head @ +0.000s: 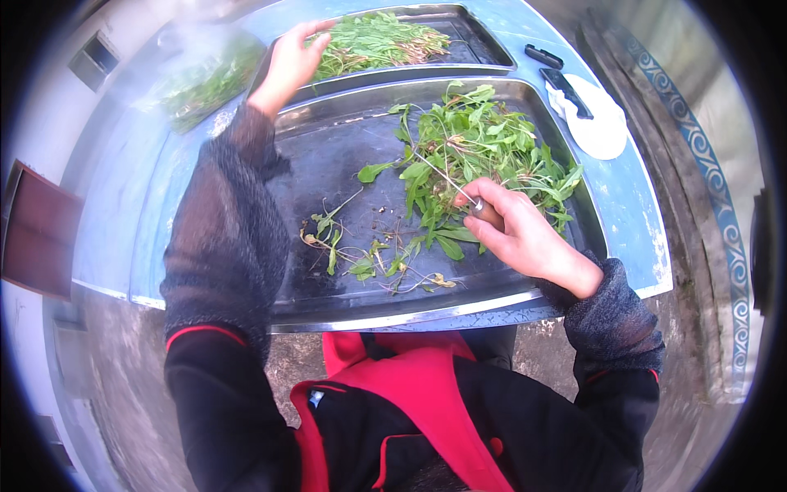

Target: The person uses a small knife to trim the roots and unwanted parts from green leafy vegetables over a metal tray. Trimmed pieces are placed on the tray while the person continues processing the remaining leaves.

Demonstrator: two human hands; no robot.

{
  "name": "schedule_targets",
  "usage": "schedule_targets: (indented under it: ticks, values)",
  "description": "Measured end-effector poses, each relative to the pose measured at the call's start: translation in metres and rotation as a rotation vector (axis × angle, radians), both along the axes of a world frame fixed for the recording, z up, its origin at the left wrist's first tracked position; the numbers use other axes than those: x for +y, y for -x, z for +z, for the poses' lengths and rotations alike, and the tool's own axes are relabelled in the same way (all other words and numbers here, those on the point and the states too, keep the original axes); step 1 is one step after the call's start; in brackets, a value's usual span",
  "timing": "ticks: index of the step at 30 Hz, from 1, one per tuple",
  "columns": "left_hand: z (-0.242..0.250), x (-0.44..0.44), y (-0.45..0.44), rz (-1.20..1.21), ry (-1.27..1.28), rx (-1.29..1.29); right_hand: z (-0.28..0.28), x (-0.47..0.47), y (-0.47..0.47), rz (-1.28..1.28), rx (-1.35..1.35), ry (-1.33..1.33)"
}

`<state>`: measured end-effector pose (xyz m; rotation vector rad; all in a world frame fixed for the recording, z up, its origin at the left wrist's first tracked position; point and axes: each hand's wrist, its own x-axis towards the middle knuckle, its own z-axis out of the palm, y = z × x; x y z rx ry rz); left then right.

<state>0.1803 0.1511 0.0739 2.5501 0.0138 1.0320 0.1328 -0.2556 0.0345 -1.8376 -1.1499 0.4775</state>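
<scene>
My right hand (529,234) grips the brown handle of a slim metal-shafted tool (447,177); its exact kind is unclear. The shaft points up and left, across a loose heap of leafy greens (473,138) in the near metal tray (344,160). Over the left end of the far metal tray (486,52), my left hand (299,58) has its thumb and fingers apart beside a bundle of greens (381,40). Those greens lie with their stem ends to the right. Some fingertips are hard to make out against the leaves.
Discarded-looking leaves and stems (381,258) lie scattered in the near tray. On the blue table (633,203), right of the trays, are a phone-like black object (565,92), a white item (596,126) and a small black case (544,56). A blurred bag of greens (209,86) sits at left.
</scene>
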Motion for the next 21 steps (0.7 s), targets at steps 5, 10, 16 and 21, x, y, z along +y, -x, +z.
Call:
schedule_targets:
  ticks: [5, 10, 16, 21]
  values:
    - [-0.012, -0.11, 0.104, -0.325, -0.269, -0.021, -0.004, 0.002, -0.007, 0.086, -0.141, 0.037]
    - [-0.011, -0.158, 0.163, -0.402, -0.4, 0.087, 0.003, 0.003, -0.002, 0.195, -0.072, 0.123]
    - [-0.021, -0.164, 0.171, -0.493, -0.373, 0.122, 0.009, 0.003, 0.008, 0.247, -0.089, 0.139]
    - [-0.021, -0.171, 0.174, -0.523, -0.418, 0.12, -0.001, 0.001, 0.019, 0.244, -0.121, 0.068]
